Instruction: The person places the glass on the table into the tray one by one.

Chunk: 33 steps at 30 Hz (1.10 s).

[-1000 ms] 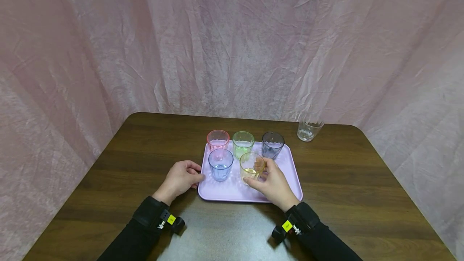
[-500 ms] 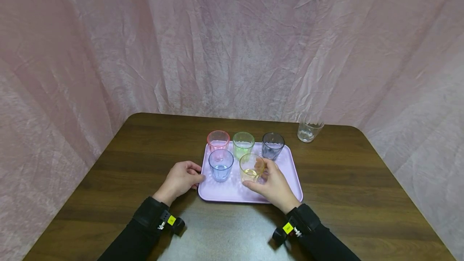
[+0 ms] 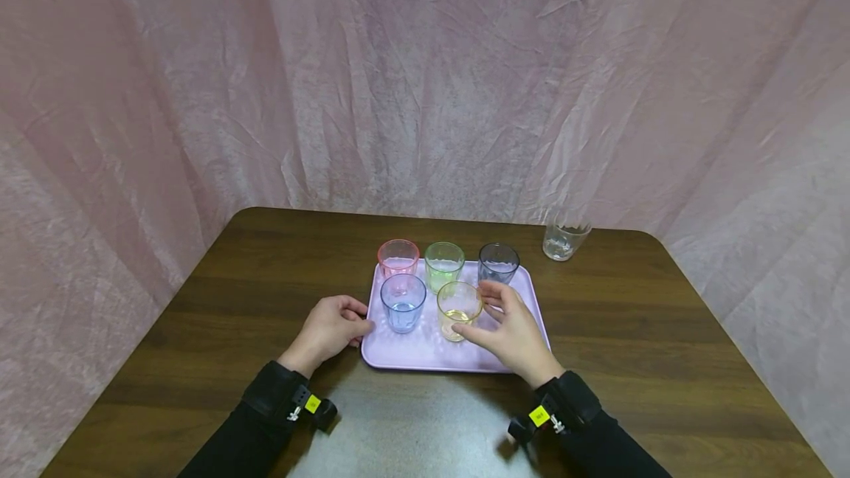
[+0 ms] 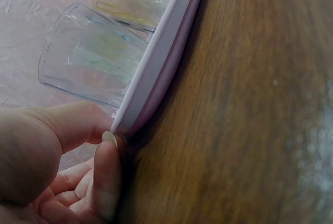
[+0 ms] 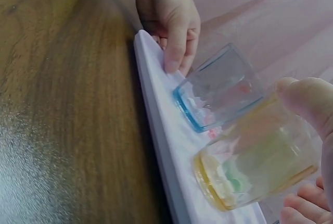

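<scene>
A lilac tray [image 3: 432, 356] lies on the table with several tinted glasses standing upright on it. At its left edge my left hand [image 3: 328, 330] pinches the rim, thumb above and fingers at the side, as the left wrist view shows. My right hand [image 3: 514, 330] is spread around the yellow glass [image 5: 255, 161], its thumb right at the glass in the right wrist view and the other fingers apart from the far side. Left of that stands a blue glass [image 3: 403, 308]. Behind them are a pink glass [image 3: 398, 257], a green glass [image 3: 445, 264] and a dark grey glass [image 3: 498, 264].
One clear glass [image 3: 563, 243] stands on the brown wooden table [image 3: 637, 330], beyond the tray's back right corner. A pink curtain [image 3: 425, 94] hangs behind the table's far edge.
My right hand has loosened from the yellow glass, its fingers spreading and drawing back to the right. The glass stays in place on the tray; my left hand stays at the rim.
</scene>
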{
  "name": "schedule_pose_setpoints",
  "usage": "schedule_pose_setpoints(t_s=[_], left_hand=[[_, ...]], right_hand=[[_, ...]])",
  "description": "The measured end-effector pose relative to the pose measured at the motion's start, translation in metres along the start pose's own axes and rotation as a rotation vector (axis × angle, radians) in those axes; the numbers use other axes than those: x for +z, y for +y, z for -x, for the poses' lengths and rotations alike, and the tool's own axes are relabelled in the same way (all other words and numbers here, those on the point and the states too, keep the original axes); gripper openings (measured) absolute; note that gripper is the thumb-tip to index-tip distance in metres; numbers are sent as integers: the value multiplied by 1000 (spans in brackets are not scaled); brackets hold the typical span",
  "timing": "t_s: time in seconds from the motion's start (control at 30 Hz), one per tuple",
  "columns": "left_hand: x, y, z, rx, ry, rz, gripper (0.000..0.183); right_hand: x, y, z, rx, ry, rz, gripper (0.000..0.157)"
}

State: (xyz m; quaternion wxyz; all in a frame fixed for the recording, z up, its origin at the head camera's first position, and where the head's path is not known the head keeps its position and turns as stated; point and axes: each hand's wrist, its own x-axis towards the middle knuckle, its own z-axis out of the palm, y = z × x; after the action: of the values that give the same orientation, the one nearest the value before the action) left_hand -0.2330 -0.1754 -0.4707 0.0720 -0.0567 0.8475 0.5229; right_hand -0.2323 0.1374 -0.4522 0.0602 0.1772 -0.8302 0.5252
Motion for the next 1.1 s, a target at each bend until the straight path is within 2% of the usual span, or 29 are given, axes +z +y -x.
schedule_pose_setpoints(t_s=[0.43,0.67,0.77,1.1], left_hand=[[0,-1,1,-6,5,-9,25],[0,-1,1,-7,5,-6,25],[-1,0,0,-12,1,-8,25],[0,1,0,-10,-3,-15,26]], right_hand=[[-14,-6,2,-53,27,-25,79],[-27,-38,9,-31,36,-46,72],[-32,-44,10,-32,45,-48,70],[-48,-42,12,-10,84,-30,69]])
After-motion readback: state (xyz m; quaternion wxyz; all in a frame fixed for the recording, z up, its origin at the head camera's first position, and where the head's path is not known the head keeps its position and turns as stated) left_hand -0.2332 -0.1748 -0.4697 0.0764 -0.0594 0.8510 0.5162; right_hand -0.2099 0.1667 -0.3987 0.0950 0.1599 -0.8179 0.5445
